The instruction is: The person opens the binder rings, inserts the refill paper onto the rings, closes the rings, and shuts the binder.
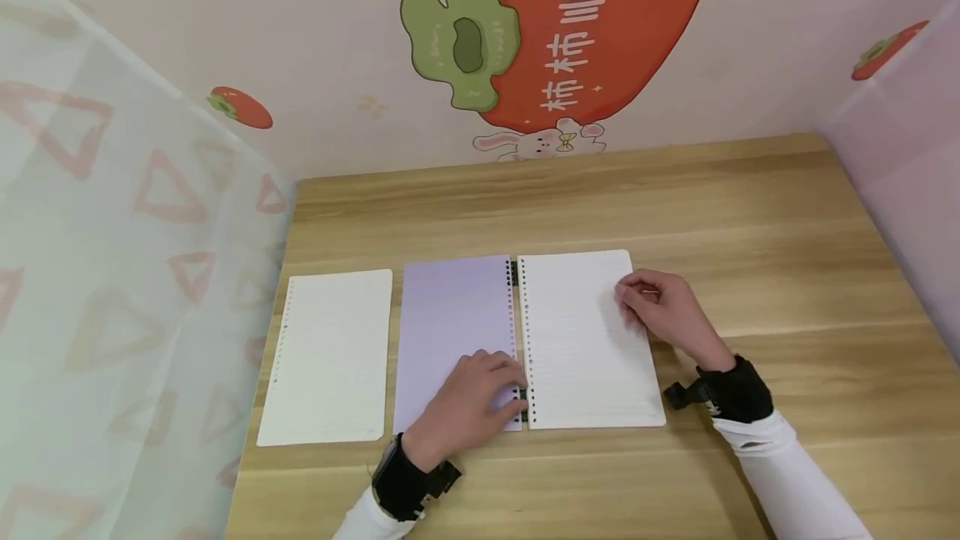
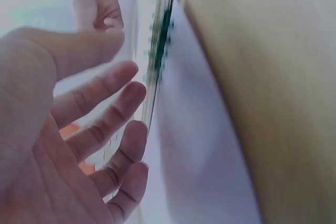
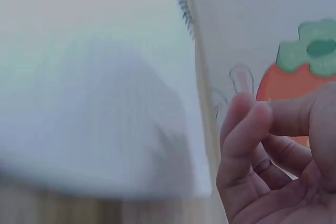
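Observation:
A ring notebook lies spread on the table, its lavender cover [image 1: 453, 307] on the left and its white lined pages [image 1: 581, 332] on the right. Dark green rings [image 1: 514, 273] join the two halves; in the left wrist view the green rings [image 2: 163, 38] run along the page edges. Over the lower spine hovers my left hand [image 1: 468, 398], fingers loosely bent and holding nothing. My right hand [image 1: 663, 307] is at the pages' right edge, casting a shadow on the paper. In the right wrist view, its thumb and fingertips [image 3: 258, 116] meet with nothing visible between them.
A white sheet [image 1: 326, 357] with punched holes along its left side lies left of the lavender cover. The wooden table [image 1: 750, 232] meets a wall [image 1: 330, 40] with cartoon fruit prints at the back. Pale, patterned side walls stand left and right.

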Action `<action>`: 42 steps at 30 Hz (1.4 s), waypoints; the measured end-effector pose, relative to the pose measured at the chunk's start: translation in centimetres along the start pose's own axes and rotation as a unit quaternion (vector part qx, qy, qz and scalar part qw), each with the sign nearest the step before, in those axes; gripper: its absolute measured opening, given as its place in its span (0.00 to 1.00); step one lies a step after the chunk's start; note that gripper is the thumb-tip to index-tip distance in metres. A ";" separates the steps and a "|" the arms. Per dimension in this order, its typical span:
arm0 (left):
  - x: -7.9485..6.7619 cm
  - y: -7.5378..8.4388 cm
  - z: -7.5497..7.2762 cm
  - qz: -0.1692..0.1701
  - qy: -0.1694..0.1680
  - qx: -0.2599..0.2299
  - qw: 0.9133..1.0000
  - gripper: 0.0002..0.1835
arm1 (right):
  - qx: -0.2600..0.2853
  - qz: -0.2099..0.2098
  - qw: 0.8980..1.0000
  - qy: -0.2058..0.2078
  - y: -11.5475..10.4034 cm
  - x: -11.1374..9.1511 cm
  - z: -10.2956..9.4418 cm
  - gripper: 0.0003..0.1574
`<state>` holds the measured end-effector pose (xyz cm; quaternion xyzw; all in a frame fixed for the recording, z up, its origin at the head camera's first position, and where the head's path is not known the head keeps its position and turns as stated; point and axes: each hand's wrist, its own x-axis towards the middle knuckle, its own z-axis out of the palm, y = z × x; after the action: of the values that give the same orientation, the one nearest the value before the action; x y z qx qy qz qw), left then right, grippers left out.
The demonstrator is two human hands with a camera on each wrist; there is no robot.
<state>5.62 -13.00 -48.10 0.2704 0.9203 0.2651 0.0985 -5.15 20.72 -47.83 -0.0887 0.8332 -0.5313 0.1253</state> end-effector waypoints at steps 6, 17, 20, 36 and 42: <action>-1.2 -3.3 -2.6 -0.057 0.101 -0.016 0.993 0.09 | -0.040 -0.084 0.994 -0.052 -2.8 3.0 4.2 0.15; -6.0 -10.9 -8.5 -0.253 0.205 -0.044 0.945 0.21 | -0.098 -0.196 0.955 -0.201 -7.6 5.0 12.9 0.17; -7.6 -12.9 -9.9 -0.297 0.223 -0.030 0.928 0.25 | -0.126 -0.216 0.934 -0.255 -8.8 4.3 15.9 0.22; -11.8 -17.5 -12.7 -0.468 0.212 -0.085 0.854 0.39 | -0.302 -0.373 0.808 -0.343 -11.7 -0.5 25.3 0.32; -11.9 -17.5 -13.1 -0.487 0.204 -0.098 0.843 0.39 | -0.324 -0.382 0.791 -0.350 -11.9 -0.9 26.2 0.33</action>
<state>3.51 -37.75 -46.14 -0.2844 0.9020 0.3209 0.0507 3.77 -6.64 -47.54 -0.6151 0.7538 -0.1673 0.1595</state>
